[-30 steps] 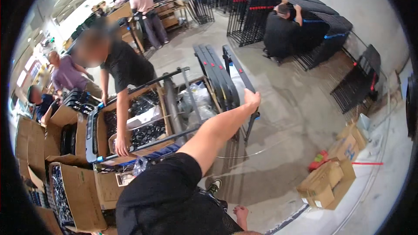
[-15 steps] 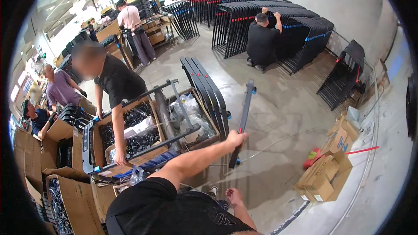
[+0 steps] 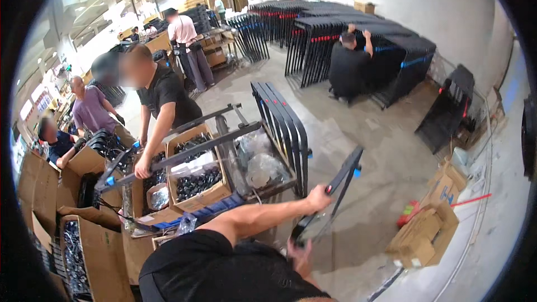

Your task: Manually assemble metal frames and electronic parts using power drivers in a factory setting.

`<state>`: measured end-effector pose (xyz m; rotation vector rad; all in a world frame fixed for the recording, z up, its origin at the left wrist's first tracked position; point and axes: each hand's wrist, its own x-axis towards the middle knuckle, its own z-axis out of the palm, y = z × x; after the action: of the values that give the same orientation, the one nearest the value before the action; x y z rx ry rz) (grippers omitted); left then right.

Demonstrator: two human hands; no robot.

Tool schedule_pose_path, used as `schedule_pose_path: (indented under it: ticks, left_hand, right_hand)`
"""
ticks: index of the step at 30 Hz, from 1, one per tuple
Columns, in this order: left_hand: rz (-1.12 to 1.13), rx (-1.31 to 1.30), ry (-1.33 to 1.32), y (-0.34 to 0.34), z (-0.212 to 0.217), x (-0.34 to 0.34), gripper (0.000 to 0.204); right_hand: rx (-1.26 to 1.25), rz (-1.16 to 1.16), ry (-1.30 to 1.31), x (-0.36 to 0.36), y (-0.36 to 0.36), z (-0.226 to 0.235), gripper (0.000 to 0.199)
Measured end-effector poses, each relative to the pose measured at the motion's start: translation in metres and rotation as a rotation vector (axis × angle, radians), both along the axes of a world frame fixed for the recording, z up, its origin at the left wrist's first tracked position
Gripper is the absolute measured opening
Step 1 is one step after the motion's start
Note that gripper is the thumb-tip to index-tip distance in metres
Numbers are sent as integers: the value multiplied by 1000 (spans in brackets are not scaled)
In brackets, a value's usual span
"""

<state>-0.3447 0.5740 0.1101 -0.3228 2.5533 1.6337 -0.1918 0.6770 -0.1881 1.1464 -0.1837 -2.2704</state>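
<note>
My left hand (image 3: pixel 319 198) is closed around the side of a long black metal frame (image 3: pixel 344 172) with a blue clip near its upper end. The frame hangs tilted in front of me, its top leaning right. At its lower end is my right hand (image 3: pixel 302 257), smeared by motion and touching or very near the bar; whether its fingers are closed does not show. Just left of the held frame stand several similar curved black frames (image 3: pixel 279 117) with red dots, side by side.
A co-worker's hand (image 3: pixel 143 166) grips another black frame (image 3: pixel 187 151) lying across cartons of black parts (image 3: pixel 197 183). Opened cartons (image 3: pixel 103 246) stand at lower left. Rows of black frames (image 3: pixel 313 25) fill the back, where a person (image 3: pixel 349 70) crouches. Cardboard boxes (image 3: pixel 425 235) lie along the right wall.
The held frame has turned, its top swinging right and toward me. My right hand has risen to its lower end. The co-worker's frame has shifted, with one end now tilted over the cartons.
</note>
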Motion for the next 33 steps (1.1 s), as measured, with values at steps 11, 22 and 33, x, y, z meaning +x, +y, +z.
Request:
schedule_pose_path:
  ticks: [11,22,33]
  left_hand:
    - [-293,403,6,-99,102,136,48]
    - [197,281,301,-459,275,463,41]
    - [1373,-46,630,-732,26,786,27]
  right_hand:
    - [582,274,501,80,-50,37,55]
    - [176,-29,604,89,-209,203,74]
    - [230,199,537,291,-442,267,46]
